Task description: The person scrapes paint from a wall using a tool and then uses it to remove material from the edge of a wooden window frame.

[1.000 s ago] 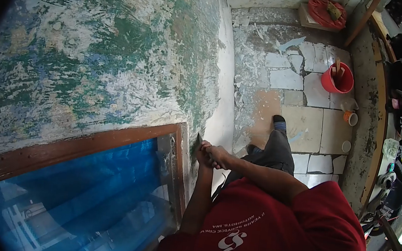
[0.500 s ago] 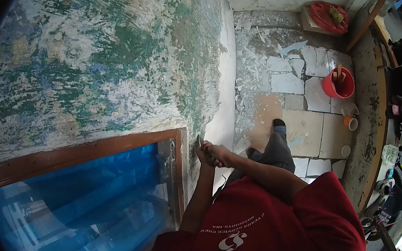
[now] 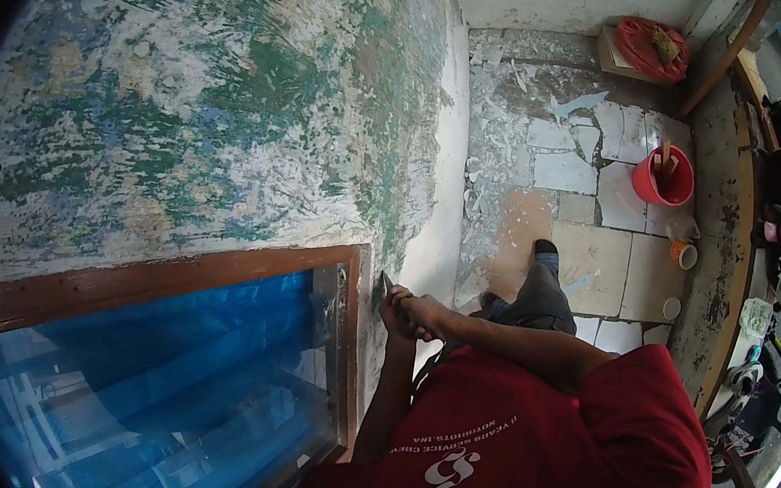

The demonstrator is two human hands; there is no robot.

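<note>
Peeling green and white paint covers the wall (image 3: 232, 107) above a wood-framed window (image 3: 212, 271). Both hands, left hand (image 3: 393, 315) and right hand (image 3: 421, 314), are clamped together round a scraper (image 3: 385, 284), its blade tip against the wall just beside the frame's corner. Red bucket (image 3: 663, 180) sits well apart on the tiles.

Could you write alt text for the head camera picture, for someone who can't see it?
Seen from above, a person in a red shirt presses a scraper with both hands against a peeling green and white wall, beside a brown window frame. A red bucket stands on the tiled floor.
</note>
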